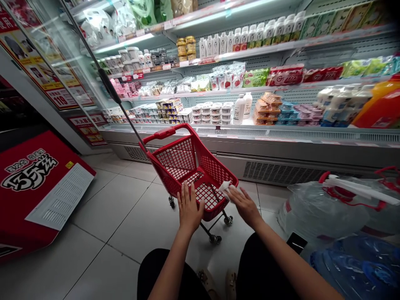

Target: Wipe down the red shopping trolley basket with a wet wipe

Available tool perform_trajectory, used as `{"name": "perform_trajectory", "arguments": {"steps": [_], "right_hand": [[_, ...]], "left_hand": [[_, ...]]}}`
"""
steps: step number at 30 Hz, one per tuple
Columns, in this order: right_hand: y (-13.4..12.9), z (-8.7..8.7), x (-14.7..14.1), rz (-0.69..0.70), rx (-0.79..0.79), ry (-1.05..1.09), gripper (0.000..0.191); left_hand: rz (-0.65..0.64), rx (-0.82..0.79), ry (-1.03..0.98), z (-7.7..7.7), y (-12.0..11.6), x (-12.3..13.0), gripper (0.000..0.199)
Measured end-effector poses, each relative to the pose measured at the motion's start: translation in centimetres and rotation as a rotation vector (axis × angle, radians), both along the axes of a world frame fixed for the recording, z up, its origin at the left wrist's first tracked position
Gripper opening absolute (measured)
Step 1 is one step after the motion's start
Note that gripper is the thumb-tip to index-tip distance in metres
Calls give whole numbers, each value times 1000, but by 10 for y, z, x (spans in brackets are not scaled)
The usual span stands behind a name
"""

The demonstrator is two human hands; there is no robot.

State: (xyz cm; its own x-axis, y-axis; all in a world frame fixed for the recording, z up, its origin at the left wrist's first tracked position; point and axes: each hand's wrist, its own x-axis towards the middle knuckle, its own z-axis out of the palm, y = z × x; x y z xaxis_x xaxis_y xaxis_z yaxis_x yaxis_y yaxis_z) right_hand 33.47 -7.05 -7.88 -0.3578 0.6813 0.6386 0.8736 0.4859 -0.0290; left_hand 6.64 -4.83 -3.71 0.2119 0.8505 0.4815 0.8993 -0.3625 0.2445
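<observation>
A small red shopping cart [179, 154] with a lattice basket stands on the tiled floor in front of me. My left hand [190, 207] lies with fingers stretched out against the cart's near rim. Over the right side of the basket, my right hand [243, 205] pinches a crumpled white wipe [225, 186], which touches or nearly touches the rim. A thin pole with a black grip [109, 85] rises from the cart's handle side toward the upper left. No goods show inside the basket.
Behind the cart runs a refrigerated shelf [265, 143] with bottles, cups and packs. To the right stand large clear water jugs [312, 208] and a blue one [359, 262], with a dark phone [296, 243] beside them. A red freezer box [40, 183] is on the left.
</observation>
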Motion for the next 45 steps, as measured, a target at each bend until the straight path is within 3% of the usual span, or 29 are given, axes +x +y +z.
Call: {"name": "perform_trajectory", "arguments": {"steps": [4, 9, 11, 15, 20, 23, 27, 31, 37, 40, 45], "right_hand": [[4, 0, -8, -123, 2, 60, 73], [-28, -1, -78, 55, -52, 26, 70], [-35, -2, -90, 107, -52, 18, 69], [-21, 0, -60, 163, -37, -37, 73], [19, 3, 14, -11, -24, -17, 71], [32, 2, 34, -71, -12, 24, 64], [22, -6, 20, -70, 20, 112, 55], [-10, -10, -26, -20, 15, 133, 57], [-40, 6, -93, 188, -24, -4, 67], [-36, 16, -89, 304, -31, -94, 67], [-20, 29, -39, 376, -86, -152, 63]], "left_hand": [[-19, -9, -22, -3, 7, 0, 72], [-26, 15, -78, -6, 15, 3, 75], [-44, 4, -87, -5, 15, 1, 75], [-71, -32, -68, -2, 13, -7, 72], [-65, -44, -54, -1, 14, -5, 70], [-69, -30, -62, -2, 13, 0, 72], [-89, -11, -46, 0, 11, -3, 77], [-104, -23, -10, 4, 14, -25, 78], [-17, -43, 76, 11, 17, -49, 67], [20, 16, 101, 7, 4, -43, 61], [5, 81, 176, 1, -16, -49, 63]]}}
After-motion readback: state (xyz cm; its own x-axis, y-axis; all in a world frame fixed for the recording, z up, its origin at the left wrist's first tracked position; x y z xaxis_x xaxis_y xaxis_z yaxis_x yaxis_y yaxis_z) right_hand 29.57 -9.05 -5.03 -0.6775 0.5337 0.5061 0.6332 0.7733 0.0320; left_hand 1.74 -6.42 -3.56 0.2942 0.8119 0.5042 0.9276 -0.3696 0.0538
